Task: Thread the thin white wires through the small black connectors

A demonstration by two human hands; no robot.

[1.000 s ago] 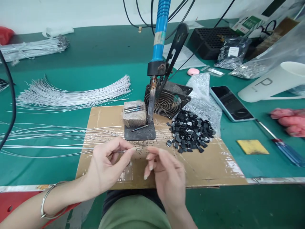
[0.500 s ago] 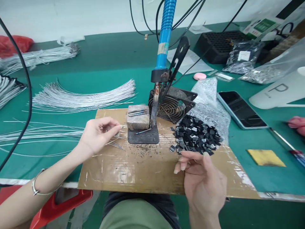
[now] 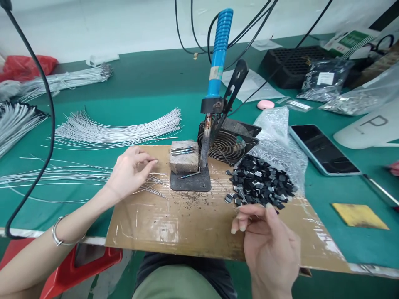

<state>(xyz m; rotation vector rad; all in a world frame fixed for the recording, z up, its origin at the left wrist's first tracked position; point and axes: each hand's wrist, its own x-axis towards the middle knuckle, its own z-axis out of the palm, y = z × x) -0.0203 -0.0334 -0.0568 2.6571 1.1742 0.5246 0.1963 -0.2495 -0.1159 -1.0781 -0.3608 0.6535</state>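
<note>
My left hand [image 3: 132, 170] hovers over the left edge of the cardboard, thumb and forefinger slightly apart, no wire visible between their tips. Loose white wires [image 3: 90, 176] run beneath it, their bare ends on the cardboard. My right hand [image 3: 269, 245] is palm up at the near edge of a pile of small black pieces [image 3: 263, 180], fingers loosely curled and nothing visible in them. Between the hands, a blue-handled soldering iron [image 3: 220, 50] stands tip down in a holder on a dark plate [image 3: 190, 185]. Beside its tip sits a grey block [image 3: 184, 162] with thin metal rods on top.
A fan [image 3: 229, 145] lies behind the iron. A fanned bundle of white wires [image 3: 121, 132] is at the left. On the right are bubble wrap [image 3: 280, 137], a phone [image 3: 324, 149], a white mug [image 3: 368, 124] and a yellow sponge [image 3: 360, 215]. A black cable [image 3: 51, 120] hangs at left.
The thin wire end at my left fingertips no longer shows, and that hand has drawn back slightly from the block. My right hand has barely moved. The whole view has shifted a little.
</note>
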